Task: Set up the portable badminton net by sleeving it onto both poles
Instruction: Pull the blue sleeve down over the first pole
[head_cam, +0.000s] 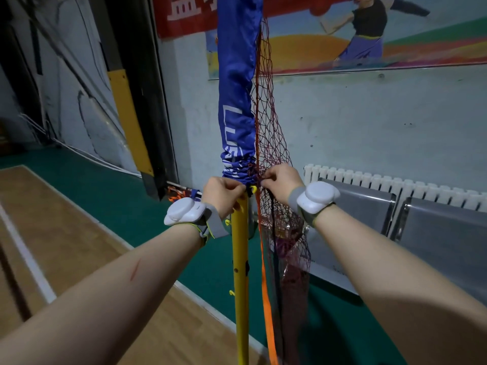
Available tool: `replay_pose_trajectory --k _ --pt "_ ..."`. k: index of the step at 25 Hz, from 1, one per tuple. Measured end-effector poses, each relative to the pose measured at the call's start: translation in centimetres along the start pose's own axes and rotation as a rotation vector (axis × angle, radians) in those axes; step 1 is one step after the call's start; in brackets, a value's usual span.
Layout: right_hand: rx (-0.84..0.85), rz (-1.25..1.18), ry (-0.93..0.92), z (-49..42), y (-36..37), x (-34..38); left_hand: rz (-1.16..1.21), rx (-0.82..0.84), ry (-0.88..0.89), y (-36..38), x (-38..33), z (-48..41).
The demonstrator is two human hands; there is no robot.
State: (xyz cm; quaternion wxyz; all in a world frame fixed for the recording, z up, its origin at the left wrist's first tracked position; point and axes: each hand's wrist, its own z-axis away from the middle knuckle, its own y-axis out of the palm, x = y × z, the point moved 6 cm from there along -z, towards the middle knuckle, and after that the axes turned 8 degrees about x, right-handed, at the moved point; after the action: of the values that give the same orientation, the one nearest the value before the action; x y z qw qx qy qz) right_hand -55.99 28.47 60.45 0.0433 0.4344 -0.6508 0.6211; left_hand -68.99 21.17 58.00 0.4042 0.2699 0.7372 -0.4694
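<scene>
A yellow pole (241, 259) stands upright in the middle of the view. The net's blue sleeve (238, 96) covers the pole's upper part and is bunched at its lower end. Dark red mesh (266, 122) hangs from the sleeve's right side, with an orange strap (266, 285) running down beside the pole. My left hand (222, 194) grips the pole and the bunched bottom edge of the sleeve. My right hand (280, 181) pinches the mesh and sleeve edge next to a small yellow hook (253, 189) on the pole.
A white radiator (395, 184) and grey metal seats (421, 225) line the wall at right. Behind the pole hangs a colourful poster (342, 35). A yellow-and-black post (129, 122) stands at left. Wooden court floor (79, 233) borders green flooring.
</scene>
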Motion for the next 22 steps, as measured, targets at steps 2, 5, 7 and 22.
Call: replay_pose_trajectory --k 2,5,7,22 --pt "0.022 0.044 -0.016 -0.5 -0.1 0.5 -0.018 -0.030 0.013 -0.1 0.1 -0.1" --pt "0.038 0.030 -0.001 -1.3 -0.2 0.5 -0.144 -0.018 0.052 0.0 -0.2 -0.3" --pt "0.049 0.013 0.004 -1.6 -0.4 0.4 -0.241 -0.017 0.078 -0.1 -0.7 -0.4" --pt "0.093 -0.114 -0.009 0.8 -0.3 -1.2 -0.318 0.020 0.115 0.5 -1.4 -0.1"
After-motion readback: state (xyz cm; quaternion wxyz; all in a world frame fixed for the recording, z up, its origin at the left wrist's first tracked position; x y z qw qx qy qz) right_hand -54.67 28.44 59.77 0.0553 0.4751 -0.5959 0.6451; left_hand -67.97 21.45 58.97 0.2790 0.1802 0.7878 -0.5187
